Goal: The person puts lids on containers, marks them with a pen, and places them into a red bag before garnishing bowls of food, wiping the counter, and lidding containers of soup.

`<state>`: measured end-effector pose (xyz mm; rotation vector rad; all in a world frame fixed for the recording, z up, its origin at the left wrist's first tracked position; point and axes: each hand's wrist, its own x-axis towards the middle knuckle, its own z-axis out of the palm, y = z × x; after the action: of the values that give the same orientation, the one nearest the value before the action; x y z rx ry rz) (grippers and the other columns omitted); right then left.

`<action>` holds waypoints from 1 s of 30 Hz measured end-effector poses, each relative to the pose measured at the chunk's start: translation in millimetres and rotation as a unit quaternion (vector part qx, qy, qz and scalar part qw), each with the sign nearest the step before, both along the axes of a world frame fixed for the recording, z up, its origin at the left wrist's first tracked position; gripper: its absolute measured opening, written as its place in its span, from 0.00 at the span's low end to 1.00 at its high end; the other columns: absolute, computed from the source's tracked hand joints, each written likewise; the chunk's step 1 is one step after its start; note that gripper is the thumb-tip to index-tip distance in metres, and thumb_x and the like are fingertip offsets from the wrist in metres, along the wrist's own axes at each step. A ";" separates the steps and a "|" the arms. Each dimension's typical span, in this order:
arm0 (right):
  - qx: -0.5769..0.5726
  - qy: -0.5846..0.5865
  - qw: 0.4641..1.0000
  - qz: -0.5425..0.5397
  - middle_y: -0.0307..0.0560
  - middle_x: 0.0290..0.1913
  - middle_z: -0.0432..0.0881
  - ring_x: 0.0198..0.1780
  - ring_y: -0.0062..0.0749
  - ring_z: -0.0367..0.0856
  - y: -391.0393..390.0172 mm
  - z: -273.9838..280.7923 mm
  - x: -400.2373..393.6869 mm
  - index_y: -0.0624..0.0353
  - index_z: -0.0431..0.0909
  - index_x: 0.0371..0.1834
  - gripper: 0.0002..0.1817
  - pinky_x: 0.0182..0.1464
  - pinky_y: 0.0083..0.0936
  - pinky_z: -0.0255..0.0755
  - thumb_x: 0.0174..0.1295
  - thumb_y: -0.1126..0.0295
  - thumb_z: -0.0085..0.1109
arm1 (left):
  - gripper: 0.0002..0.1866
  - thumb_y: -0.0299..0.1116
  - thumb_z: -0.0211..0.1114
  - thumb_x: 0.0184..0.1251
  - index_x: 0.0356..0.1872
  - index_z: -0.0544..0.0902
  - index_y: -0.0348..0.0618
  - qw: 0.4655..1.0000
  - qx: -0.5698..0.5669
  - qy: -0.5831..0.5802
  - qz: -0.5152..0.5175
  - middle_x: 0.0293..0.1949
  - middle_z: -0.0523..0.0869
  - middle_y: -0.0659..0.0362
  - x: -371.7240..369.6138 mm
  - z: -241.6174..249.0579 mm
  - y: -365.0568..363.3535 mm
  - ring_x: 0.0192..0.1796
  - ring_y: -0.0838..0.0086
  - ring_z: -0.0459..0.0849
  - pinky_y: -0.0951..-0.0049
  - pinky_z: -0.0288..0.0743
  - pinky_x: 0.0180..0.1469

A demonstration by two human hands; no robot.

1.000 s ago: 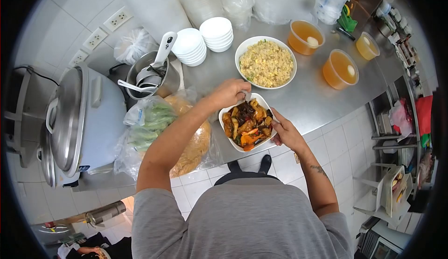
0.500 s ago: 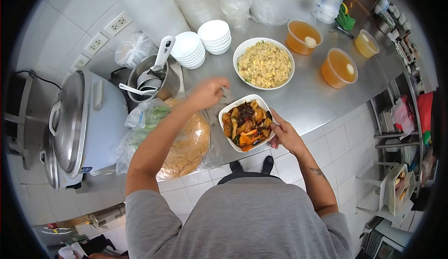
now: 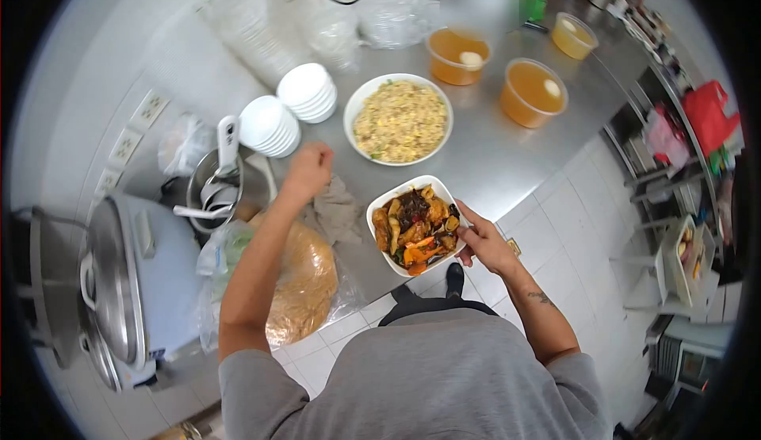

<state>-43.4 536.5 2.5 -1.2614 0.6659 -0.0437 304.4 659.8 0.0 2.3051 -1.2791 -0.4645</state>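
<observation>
My right hand grips the right rim of a square white bowl of dark saucy food with orange pieces, near the front edge of the steel table. My left hand is in the air above the table, left of the bowl, its fingers curled in; whether they hold anything is hidden. Just below it lies a grey cloth. Behind the square bowl stands a round white bowl of fried rice. Stacked small white bowls are to the left, behind my left hand.
A metal pot with ladles, a plastic bag of orange-brown food and a large lidded cooker are on the left. Tubs of orange liquid stand at the back right of the steel table. Shelves are farther right.
The view has shifted and turned. My left hand has moved away from the square bowl, and its fingers have curled in. More of the grey cloth shows. My right hand still grips the bowl.
</observation>
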 end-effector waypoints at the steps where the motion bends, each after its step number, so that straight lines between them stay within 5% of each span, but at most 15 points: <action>1: -0.007 0.009 1.000 -0.019 0.47 0.30 0.77 0.17 0.21 0.69 -3.7 3.0 -8.1 0.55 0.48 0.73 0.30 0.19 0.17 0.68 0.65 0.76 0.39 | 0.13 0.25 0.51 0.62 0.46 0.75 0.37 0.986 -0.036 0.139 0.084 0.37 0.81 0.53 -8.8 5.3 -16.2 0.31 0.65 0.80 0.69 0.74 0.32; 2: -0.015 0.016 0.999 -0.036 0.47 0.30 0.77 0.16 0.21 0.69 -9.2 6.8 -15.2 0.55 0.49 0.73 0.30 0.19 0.17 0.68 0.66 0.76 0.39 | 0.14 0.29 0.46 0.66 0.48 0.73 0.35 0.942 0.001 0.297 0.155 0.40 0.81 0.50 -20.9 10.0 -32.4 0.34 0.61 0.82 0.70 0.76 0.31; 5: -0.051 0.017 0.994 -0.097 0.46 0.27 0.76 0.16 0.20 0.69 -24.8 21.6 -35.3 0.56 0.49 0.72 0.30 0.19 0.17 0.67 0.66 0.74 0.41 | 0.16 0.30 0.48 0.65 0.50 0.70 0.30 0.774 -0.058 0.610 0.163 0.43 0.81 0.44 -18.9 -16.0 -61.5 0.39 0.55 0.84 0.68 0.76 0.31; 11: -0.089 -0.022 0.969 -0.229 0.44 0.21 0.75 0.15 0.20 0.68 -51.2 10.1 -59.9 0.57 0.49 0.72 0.30 0.18 0.18 0.66 0.66 0.74 0.41 | 0.17 0.27 0.49 0.62 0.50 0.70 0.27 0.740 -0.040 0.658 0.133 0.43 0.81 0.42 -33.5 -7.6 -58.2 0.40 0.55 0.84 0.67 0.77 0.35; 14: -0.127 -0.009 0.963 -0.236 0.44 0.21 0.75 0.15 0.20 0.69 -64.7 5.5 -62.2 0.59 0.49 0.72 0.29 0.17 0.18 0.66 0.66 0.73 0.41 | 0.15 0.27 0.50 0.60 0.47 0.75 0.34 0.917 0.020 0.378 0.123 0.38 0.83 0.50 -45.3 49.2 -28.0 0.35 0.61 0.83 0.68 0.75 0.36; 15: -0.124 -0.014 0.965 -0.233 0.44 0.21 0.75 0.15 0.20 0.69 -73.2 1.4 -62.0 0.59 0.49 0.72 0.29 0.17 0.18 0.66 0.67 0.72 0.41 | 0.13 0.26 0.51 0.59 0.45 0.77 0.37 0.949 -0.050 0.282 0.130 0.39 0.83 0.49 -40.9 73.1 -11.6 0.36 0.58 0.83 0.66 0.76 0.36; 16: -0.122 -0.016 0.965 -0.233 0.44 0.21 0.75 0.15 0.21 0.69 -78.9 -5.2 -63.3 0.59 0.49 0.72 0.29 0.17 0.17 0.66 0.67 0.72 0.41 | 0.12 0.26 0.52 0.57 0.42 0.79 0.40 0.967 -0.115 0.183 0.131 0.40 0.83 0.48 -26.4 90.5 13.1 0.37 0.56 0.84 0.63 0.76 0.36; 17: -0.121 -0.015 0.964 -0.236 0.44 0.21 0.75 0.15 0.21 0.69 -83.1 -8.0 -66.6 0.59 0.49 0.72 0.29 0.17 0.17 0.66 0.67 0.71 0.41 | 0.11 0.25 0.54 0.55 0.40 0.79 0.39 0.976 -0.102 -0.099 0.164 0.37 0.82 0.45 -1.4 95.3 34.7 0.38 0.51 0.83 0.61 0.76 0.37; 19: -0.108 -0.024 0.964 -0.241 0.44 0.21 0.75 0.16 0.21 0.70 -88.6 -3.5 -58.0 0.57 0.49 0.72 0.29 0.17 0.17 0.66 0.68 0.68 0.41 | 0.11 0.30 0.55 0.57 0.36 0.79 0.33 0.914 0.028 -0.336 0.225 0.35 0.82 0.43 15.6 127.5 69.2 0.39 0.49 0.82 0.54 0.74 0.44; 20: -0.103 -0.031 0.965 -0.239 0.44 0.21 0.75 0.16 0.21 0.70 -89.8 -4.3 -54.0 0.57 0.49 0.72 0.29 0.17 0.17 0.66 0.69 0.67 0.42 | 0.11 0.32 0.55 0.58 0.35 0.78 0.33 0.895 0.180 -0.357 0.195 0.35 0.82 0.42 30.7 125.9 88.4 0.40 0.50 0.81 0.52 0.73 0.45; 23: -0.130 -0.020 0.965 -0.228 0.42 0.21 0.75 0.16 0.20 0.70 -97.1 -4.8 -49.3 0.55 0.51 0.72 0.29 0.18 0.16 0.66 0.69 0.61 0.44 | 0.10 0.32 0.55 0.57 0.36 0.78 0.36 0.913 0.347 -0.172 0.125 0.38 0.81 0.44 45.2 113.9 120.2 0.43 0.50 0.80 0.52 0.72 0.45; 25: -0.214 0.048 0.944 -0.248 0.41 0.21 0.74 0.16 0.19 0.69 -98.9 2.7 -46.7 0.55 0.52 0.72 0.29 0.19 0.16 0.66 0.70 0.60 0.44 | 0.10 0.32 0.57 0.57 0.37 0.79 0.40 0.944 0.266 -0.167 0.102 0.39 0.80 0.46 73.1 103.1 157.0 0.44 0.50 0.79 0.51 0.72 0.45; 26: -0.322 0.081 0.896 -0.296 0.39 0.21 0.74 0.18 0.18 0.69 -90.9 10.4 -41.7 0.58 0.63 0.65 0.23 0.20 0.16 0.64 0.71 0.60 0.43 | 0.09 0.31 0.57 0.56 0.37 0.79 0.41 0.936 0.239 -0.228 0.125 0.40 0.80 0.47 85.0 104.1 171.8 0.43 0.50 0.79 0.50 0.71 0.47; 29: -0.482 -0.004 0.815 -0.322 0.38 0.21 0.74 0.21 0.17 0.69 -70.5 15.3 -29.9 0.61 0.73 0.50 0.16 0.23 0.18 0.65 0.70 0.61 0.45 | 0.10 0.27 0.56 0.55 0.39 0.79 0.44 0.893 0.262 -0.347 0.115 0.39 0.80 0.50 93.2 101.3 201.5 0.42 0.55 0.81 0.47 0.66 0.52; 30: -0.487 0.031 0.826 -0.283 0.37 0.22 0.75 0.24 0.17 0.69 -55.4 23.0 -20.1 0.62 0.76 0.39 0.13 0.25 0.18 0.65 0.70 0.63 0.46 | 0.10 0.26 0.56 0.54 0.38 0.79 0.45 0.886 0.286 -0.354 0.085 0.38 0.80 0.51 88.3 100.1 202.4 0.42 0.56 0.81 0.47 0.66 0.53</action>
<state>-63.5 481.1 25.4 -1.9914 1.1234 -0.9463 392.7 862.3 100.0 3.2483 -1.3400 0.1190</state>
